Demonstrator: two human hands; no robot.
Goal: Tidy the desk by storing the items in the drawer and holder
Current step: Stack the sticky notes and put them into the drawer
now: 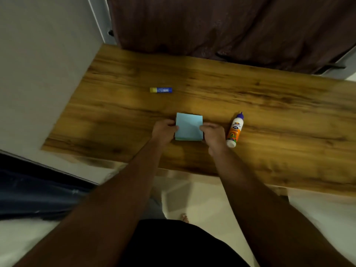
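Note:
A light blue pad of sticky notes (188, 125) lies on the wooden desk (269, 105) near its front edge. My left hand (163, 132) grips the pad's left side and my right hand (213, 134) grips its right side. Just right of my right hand a white and orange glue bottle (234, 131) with a purple cap lies on the desk. A blue glue stick (161, 90) with a yellow cap lies farther back on the left. No drawer or holder is in view.
A dark brown curtain (231, 26) hangs behind the desk. A pale wall (38, 74) borders the desk's left side. Below the front edge is light floor, with dark blue fabric (34, 191) at the lower left.

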